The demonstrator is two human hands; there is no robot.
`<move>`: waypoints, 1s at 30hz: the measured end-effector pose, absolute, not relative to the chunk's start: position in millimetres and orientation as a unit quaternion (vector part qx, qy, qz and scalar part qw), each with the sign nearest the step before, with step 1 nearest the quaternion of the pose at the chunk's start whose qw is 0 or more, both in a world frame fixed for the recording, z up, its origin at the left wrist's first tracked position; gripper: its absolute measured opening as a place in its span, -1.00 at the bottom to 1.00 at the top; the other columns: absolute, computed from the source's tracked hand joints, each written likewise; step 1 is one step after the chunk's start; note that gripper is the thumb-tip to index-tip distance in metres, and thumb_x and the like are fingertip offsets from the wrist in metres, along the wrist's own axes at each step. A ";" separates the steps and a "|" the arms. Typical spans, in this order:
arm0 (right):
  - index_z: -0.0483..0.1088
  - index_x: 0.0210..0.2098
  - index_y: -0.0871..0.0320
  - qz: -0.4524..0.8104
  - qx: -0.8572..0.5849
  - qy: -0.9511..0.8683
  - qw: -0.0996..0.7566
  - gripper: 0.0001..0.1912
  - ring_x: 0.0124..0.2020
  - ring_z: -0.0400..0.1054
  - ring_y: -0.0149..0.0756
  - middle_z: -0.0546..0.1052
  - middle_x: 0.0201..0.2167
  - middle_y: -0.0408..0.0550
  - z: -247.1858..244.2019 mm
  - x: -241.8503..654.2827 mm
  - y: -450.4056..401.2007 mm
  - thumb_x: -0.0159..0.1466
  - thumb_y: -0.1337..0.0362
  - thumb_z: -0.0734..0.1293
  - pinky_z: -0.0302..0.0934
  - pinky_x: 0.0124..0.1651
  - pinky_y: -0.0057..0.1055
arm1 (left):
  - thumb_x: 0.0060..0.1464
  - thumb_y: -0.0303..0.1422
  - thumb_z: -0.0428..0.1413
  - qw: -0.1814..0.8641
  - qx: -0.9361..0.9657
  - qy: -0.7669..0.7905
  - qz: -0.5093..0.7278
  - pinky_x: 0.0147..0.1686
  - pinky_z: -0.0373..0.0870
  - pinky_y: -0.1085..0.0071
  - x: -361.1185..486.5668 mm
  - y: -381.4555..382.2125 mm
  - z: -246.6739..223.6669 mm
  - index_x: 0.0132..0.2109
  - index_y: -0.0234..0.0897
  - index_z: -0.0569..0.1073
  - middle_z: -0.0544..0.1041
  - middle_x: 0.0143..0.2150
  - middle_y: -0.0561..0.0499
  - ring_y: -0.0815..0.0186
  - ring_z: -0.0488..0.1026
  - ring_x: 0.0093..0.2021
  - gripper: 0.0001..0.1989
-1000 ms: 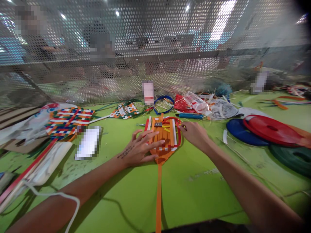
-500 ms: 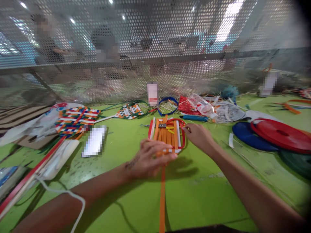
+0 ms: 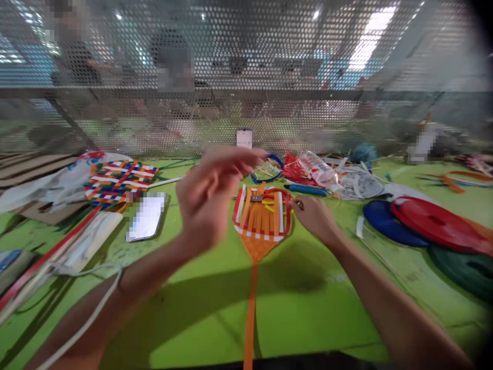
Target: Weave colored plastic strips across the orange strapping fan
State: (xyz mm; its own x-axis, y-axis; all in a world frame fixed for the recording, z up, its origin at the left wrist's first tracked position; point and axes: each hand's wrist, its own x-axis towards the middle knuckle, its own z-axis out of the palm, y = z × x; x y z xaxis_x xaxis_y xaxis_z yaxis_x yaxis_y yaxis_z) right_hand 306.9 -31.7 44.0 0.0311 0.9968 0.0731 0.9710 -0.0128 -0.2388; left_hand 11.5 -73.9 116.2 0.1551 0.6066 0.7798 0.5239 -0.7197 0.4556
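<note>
A small fan-shaped weave of orange strips (image 3: pixel 257 249) with red and white edging lies on the green table, its long orange handle running toward me. Scissors with red handles rest on top of it. My right hand (image 3: pixel 311 213) pinches the red strip at the weave's right edge between thumb and fingertips. Raised above the table, left of the weave, my left hand (image 3: pixel 211 198) is smeared by motion; its fingers are bent and point right, and whether they hold anything is unclear.
Flat coils in blue (image 3: pixel 379 218), red (image 3: pixel 431 221) and green (image 3: pixel 462 267) lie at right. A blue cutter (image 3: pixel 308 189), plastic bottle (image 3: pixel 319 169) and scraps sit behind. At left are a multicoloured woven fan (image 3: pixel 119 180), a phone (image 3: pixel 147 217) and a white cable. Perforated metal screen stands behind.
My left hand has lifted off the weave and moved up and left, uncovering its white-and-red lower band. My right hand stays at the right edge. The view has shifted slightly.
</note>
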 end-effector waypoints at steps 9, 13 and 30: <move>0.57 -0.18 0.07 0.052 -0.707 -0.695 0.120 -0.62 -0.27 0.50 -0.14 0.66 -0.27 0.03 45.6 302.7 -32.9 0.45 0.08 0.16 0.01 -0.39 -0.37 | 0.29 -0.48 -0.04 -0.017 0.797 0.539 0.271 0.31 0.24 0.05 -71.4 74.0 35.5 0.21 -0.20 0.53 0.51 0.28 -0.06 0.09 0.37 0.28 -0.56; 0.58 -0.15 0.08 0.060 -0.707 -0.695 0.119 -0.62 -0.30 0.49 -0.16 0.66 -0.27 0.04 43.1 303.2 -32.2 0.45 0.09 0.16 -0.03 -0.40 -0.38 | 0.23 -0.42 0.13 -0.026 0.797 0.557 0.233 0.26 0.21 0.00 -79.6 78.9 17.1 0.00 -0.20 0.62 0.64 0.05 -0.12 0.01 0.44 0.16 -0.76; 0.59 -0.08 0.10 0.090 -0.538 -0.771 0.329 -0.61 -0.45 0.43 -0.28 0.64 -0.37 -0.04 42.6 290.0 -39.7 0.47 0.02 0.22 0.10 -0.36 -0.40 | 0.47 -0.15 -0.05 0.061 0.679 0.216 0.699 0.02 0.50 0.22 18.9 3.1 106.1 0.02 -0.14 0.25 0.49 0.06 -0.10 0.23 0.53 0.05 -0.82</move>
